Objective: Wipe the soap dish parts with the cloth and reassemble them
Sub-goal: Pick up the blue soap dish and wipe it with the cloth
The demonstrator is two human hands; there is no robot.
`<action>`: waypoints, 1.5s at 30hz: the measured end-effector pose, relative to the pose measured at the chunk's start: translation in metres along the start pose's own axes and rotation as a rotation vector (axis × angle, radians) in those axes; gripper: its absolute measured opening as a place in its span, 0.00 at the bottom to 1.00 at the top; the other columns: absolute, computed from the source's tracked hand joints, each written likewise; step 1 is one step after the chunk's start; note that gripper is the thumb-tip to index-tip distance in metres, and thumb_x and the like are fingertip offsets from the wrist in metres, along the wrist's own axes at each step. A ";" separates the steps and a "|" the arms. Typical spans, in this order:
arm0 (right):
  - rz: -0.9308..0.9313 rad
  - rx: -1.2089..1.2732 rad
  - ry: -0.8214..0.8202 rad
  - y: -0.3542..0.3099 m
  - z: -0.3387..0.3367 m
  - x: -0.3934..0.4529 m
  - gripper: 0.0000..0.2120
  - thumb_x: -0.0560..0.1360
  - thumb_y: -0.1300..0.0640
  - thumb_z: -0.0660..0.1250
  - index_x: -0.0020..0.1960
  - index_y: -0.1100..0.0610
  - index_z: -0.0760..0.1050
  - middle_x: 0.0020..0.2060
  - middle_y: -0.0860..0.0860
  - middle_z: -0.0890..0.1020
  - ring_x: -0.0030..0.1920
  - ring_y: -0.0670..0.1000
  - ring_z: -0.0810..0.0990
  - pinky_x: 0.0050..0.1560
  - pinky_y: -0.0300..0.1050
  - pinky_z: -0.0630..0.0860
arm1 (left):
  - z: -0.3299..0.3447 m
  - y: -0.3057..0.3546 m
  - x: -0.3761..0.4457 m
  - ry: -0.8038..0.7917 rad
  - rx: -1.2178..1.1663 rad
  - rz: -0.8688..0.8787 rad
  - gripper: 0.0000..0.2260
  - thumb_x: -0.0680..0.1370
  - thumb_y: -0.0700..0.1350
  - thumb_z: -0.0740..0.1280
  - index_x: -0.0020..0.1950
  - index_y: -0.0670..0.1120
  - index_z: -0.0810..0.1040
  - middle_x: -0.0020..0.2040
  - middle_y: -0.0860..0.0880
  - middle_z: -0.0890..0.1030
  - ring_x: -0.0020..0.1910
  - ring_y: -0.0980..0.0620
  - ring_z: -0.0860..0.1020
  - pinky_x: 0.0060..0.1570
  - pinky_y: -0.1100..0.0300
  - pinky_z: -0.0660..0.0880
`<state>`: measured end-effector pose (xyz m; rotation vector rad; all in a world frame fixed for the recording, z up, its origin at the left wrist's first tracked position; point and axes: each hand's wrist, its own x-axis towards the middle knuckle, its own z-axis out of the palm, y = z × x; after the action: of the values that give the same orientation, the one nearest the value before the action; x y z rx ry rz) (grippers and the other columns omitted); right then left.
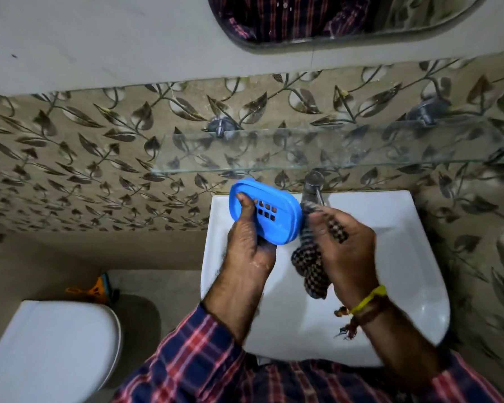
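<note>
Fingers [246, 203] around blue soap dish [277, 219]

The scene is dim, with a cool, flat cast. The white sink [405, 257] at 4 o'clock is the brightest surface, with soft glare on its rim. The toilet lid [50, 344] at 8 o'clock catches a pale sheen. Shadow pools on the floor [157, 286] beside it. Wide-angle distortion bends the glass shelf [332, 152] and the leaf-patterned tiles [70, 158] toward the edges. The mirror [332, 21] at 12 o'clock is smeared and soft.
</note>
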<state>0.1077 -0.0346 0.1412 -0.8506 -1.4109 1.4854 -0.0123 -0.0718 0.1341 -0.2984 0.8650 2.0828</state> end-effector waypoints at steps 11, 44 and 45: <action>-0.677 -0.872 -0.395 0.016 -0.014 -0.011 0.12 0.72 0.51 0.75 0.54 0.51 0.83 0.51 0.46 0.83 0.44 0.51 0.84 0.40 0.47 0.79 | -0.024 0.011 -0.011 -0.254 0.531 -0.190 0.43 0.65 0.76 0.56 0.64 0.45 0.80 0.50 0.41 0.83 0.48 0.43 0.80 0.51 0.50 0.77; -0.674 -1.058 -0.452 -0.008 0.018 -0.029 0.15 0.70 0.60 0.62 0.52 0.53 0.82 0.48 0.53 0.82 0.33 0.59 0.80 0.31 0.49 0.76 | -0.037 0.006 -0.010 -0.242 0.302 -0.201 0.30 0.81 0.63 0.53 0.65 0.41 0.79 0.53 0.38 0.83 0.49 0.44 0.82 0.52 0.52 0.80; -0.662 -1.063 -0.450 -0.008 0.014 -0.032 0.15 0.70 0.61 0.62 0.52 0.53 0.82 0.48 0.52 0.82 0.34 0.59 0.80 0.30 0.48 0.76 | -0.037 0.008 -0.008 -0.236 0.326 -0.187 0.30 0.81 0.63 0.53 0.64 0.41 0.80 0.53 0.38 0.82 0.48 0.43 0.81 0.52 0.52 0.79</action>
<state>0.1082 -0.0699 0.1475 -0.5179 -2.5698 0.3430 -0.0167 -0.1048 0.1147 0.0405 0.9733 1.7305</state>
